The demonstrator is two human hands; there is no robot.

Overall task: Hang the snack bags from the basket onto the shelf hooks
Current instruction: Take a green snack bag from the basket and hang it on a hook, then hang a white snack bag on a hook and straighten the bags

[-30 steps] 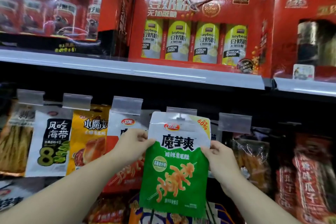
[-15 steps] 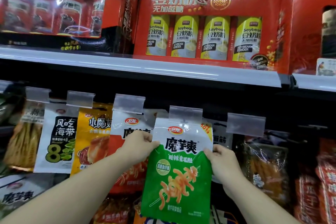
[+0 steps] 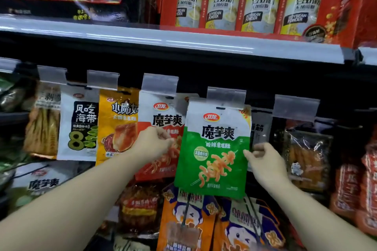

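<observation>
A green and white snack bag (image 3: pixel 214 161) hangs with its top just under a clear price tag (image 3: pixel 226 96) on a shelf hook. My right hand (image 3: pixel 265 163) pinches the bag's right edge at mid height. Just left of the bag, a small gap away, my left hand (image 3: pixel 155 142) has its fingers loosely curled and holds nothing. It sits in front of a red and white snack bag (image 3: pixel 161 120) on the neighbouring hook. The basket is out of view.
More bags hang along the row: a yellow one (image 3: pixel 118 122), a white seaweed one (image 3: pixel 79 126) and a dark one (image 3: pixel 306 155) at right. Orange bags (image 3: pixel 183 220) hang below. A shelf edge (image 3: pixel 183 43) above carries red soybean powder boxes (image 3: pixel 255 2).
The green bag rose until its top sat under the hook's tag. My left hand let go of its left edge and drew slightly left. The camera moved closer.
</observation>
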